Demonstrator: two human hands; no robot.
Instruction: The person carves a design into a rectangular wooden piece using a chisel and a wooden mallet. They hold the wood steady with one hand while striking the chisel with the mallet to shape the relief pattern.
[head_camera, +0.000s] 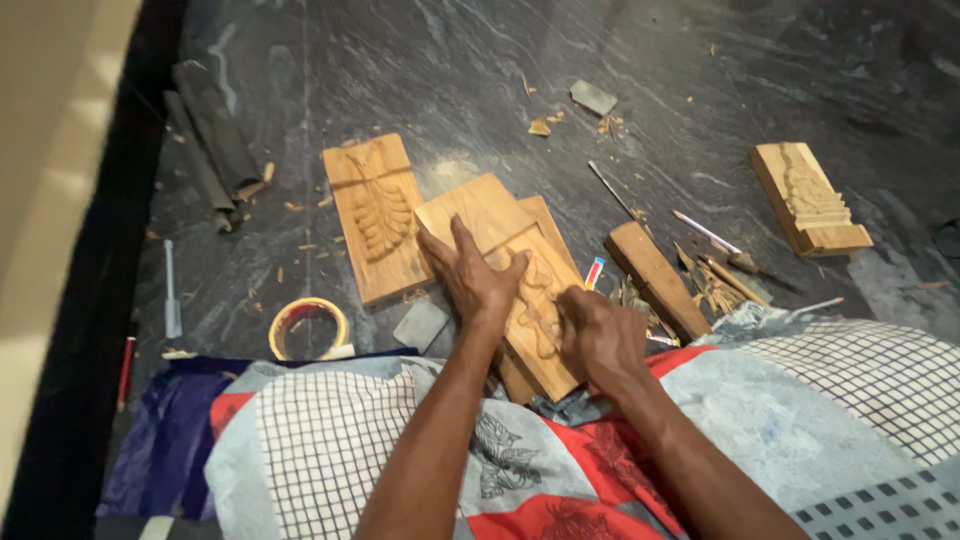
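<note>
No packages, labels, signs or screens in view.
Only carved wooden panels, hand tools and wood chips lie on the dark stone floor.

— What is the person wearing?

— Both forearms are bare from the elbow down; no sleeves, watch, bracelet or rings show on the left hand (478, 280) or the right hand (598, 335).

— And over the legs?

— A patchwork-printed cloth (400, 450) lies over the lap: pale grey-blue panels, white patches with a fine dark grid, red patches, and a dark leaf drawing. At the lower right corner the grid turns to small dark squares on grey-blue.
</note>
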